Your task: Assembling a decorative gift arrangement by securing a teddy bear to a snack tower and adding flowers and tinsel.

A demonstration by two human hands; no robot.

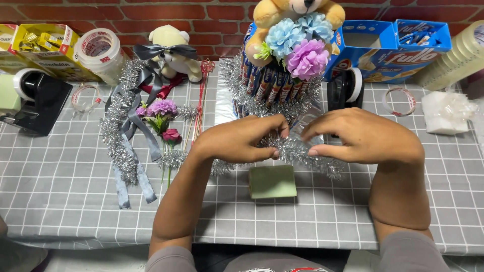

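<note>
Tinsel garland (302,153), silver and bristly, runs between both hands just above the grey checked surface (60,191), in the middle of the scene, near of the bouquet of snack sticks (275,83) topped by a plush bear (297,10) and paper flowers (297,45). It looks very light and limp: a thin core with soft foil fringe that flattens under pressure, sheds easily and snags on itself. Best taken at the core, pinched through the fringe, with the slack kept short so it does not droop or twist.

The left hand (242,141) has its fingers closed narrow on the strand, thumb against fingertips. The right hand (363,138) pinches the strand too, thumb and forefinger nearly meeting, the other fingers curled over it.

A small green block (272,181) lies on the surface just near of the hands. To the left lie more silver tinsel (118,136), grey ribbon (141,131), artificial flowers (161,113) and a white plush toy (169,50); a tape dispenser (35,100) sits at the far left.

The hands cover the stretch of garland between them, so whether it is one length or two ends being joined cannot be made out. The base of the bouquet is hidden behind the knuckles; the strand's right end probably trails onto the surface, though the fringe blurs there. The bear's head is cut off at the top edge.
</note>
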